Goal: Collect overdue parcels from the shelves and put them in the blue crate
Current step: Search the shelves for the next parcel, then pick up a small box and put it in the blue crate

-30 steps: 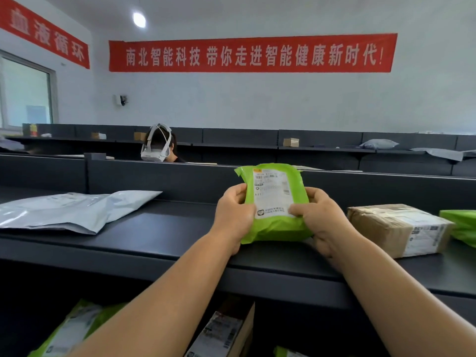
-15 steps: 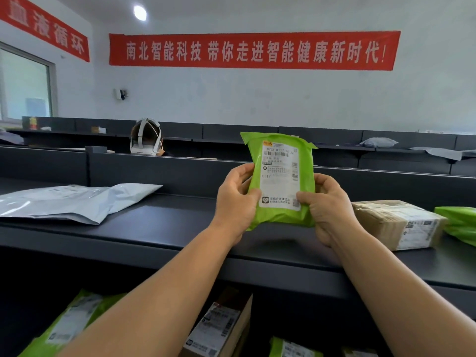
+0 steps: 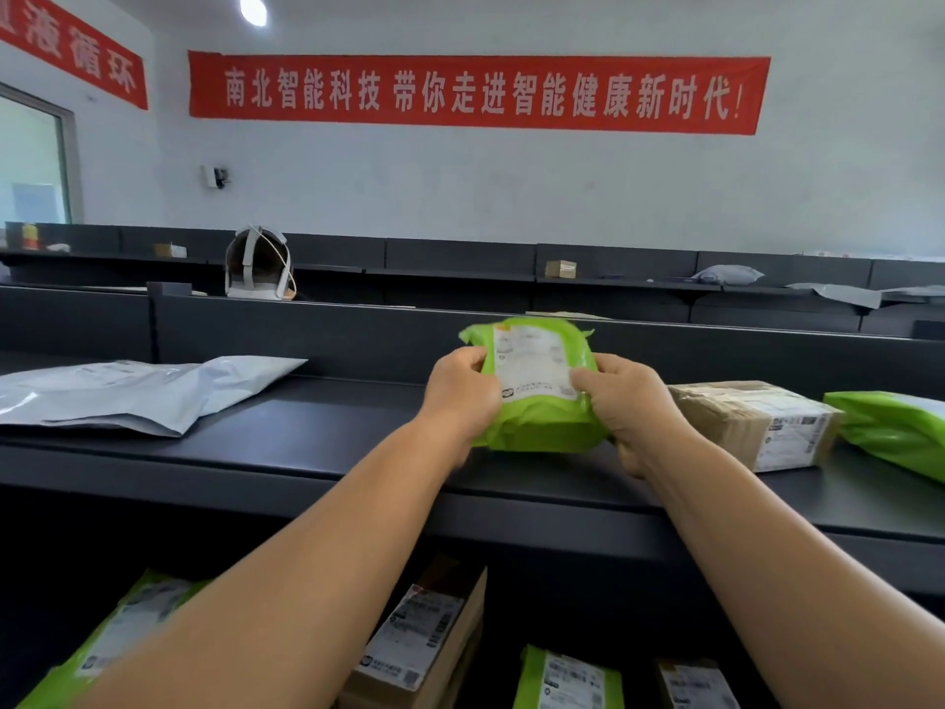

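The green plastic mailer bag with a white printed label (image 3: 537, 386) has come down since half a second ago, from raised in front of the far divider to low over the dark shelf top (image 3: 286, 442), its lower edge at or just above the surface. The left hand (image 3: 463, 396) pinches its left edge with curled fingers; the right hand (image 3: 631, 406) grips its right edge, thumb on the label. Both forearms reach forward. A taped brown cardboard box (image 3: 757, 422) lies just right.
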The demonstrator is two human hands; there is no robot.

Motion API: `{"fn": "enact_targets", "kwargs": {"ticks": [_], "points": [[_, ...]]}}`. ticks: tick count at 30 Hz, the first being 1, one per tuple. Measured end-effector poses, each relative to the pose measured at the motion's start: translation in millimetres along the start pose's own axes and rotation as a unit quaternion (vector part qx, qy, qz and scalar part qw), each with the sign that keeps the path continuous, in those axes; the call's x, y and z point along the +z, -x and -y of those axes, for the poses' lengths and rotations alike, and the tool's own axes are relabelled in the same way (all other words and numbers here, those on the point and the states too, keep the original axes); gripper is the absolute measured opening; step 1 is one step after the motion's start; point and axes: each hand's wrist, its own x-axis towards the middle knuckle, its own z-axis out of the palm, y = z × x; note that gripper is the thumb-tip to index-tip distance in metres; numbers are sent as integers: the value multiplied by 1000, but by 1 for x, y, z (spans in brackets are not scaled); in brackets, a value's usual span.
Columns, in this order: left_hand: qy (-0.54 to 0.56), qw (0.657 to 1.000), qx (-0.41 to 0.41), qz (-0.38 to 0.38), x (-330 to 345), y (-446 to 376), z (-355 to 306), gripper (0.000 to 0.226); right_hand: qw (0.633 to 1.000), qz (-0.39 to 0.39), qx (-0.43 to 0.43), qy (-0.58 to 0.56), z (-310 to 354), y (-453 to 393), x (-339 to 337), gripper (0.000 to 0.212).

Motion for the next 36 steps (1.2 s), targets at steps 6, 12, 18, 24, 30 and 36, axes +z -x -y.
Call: {"fn": "enact_targets", "kwargs": {"ticks": [6,12,18,24,30,36], "points": [[-111,991,-73,18,6,-2,3,25,993,19,104,48,-4,-2,1,49],[-202,979,-28,-8,7,3,-17,38,991,37,33,124,15,10,-11,38],[-145,988,56,-25,37,18,-47,69,978,-24,-67,196,37,19,-43,52],[-103,990,95,29,96,31,-73,72,968,-97,-113,202,41,22,-94,61],[-108,992,26,58,147,38,-76,77,968,-117,-58,212,33,8,-148,59],[-145,985,-73,53,174,38,-62,71,975,-95,45,197,10,-10,-180,67]]}}
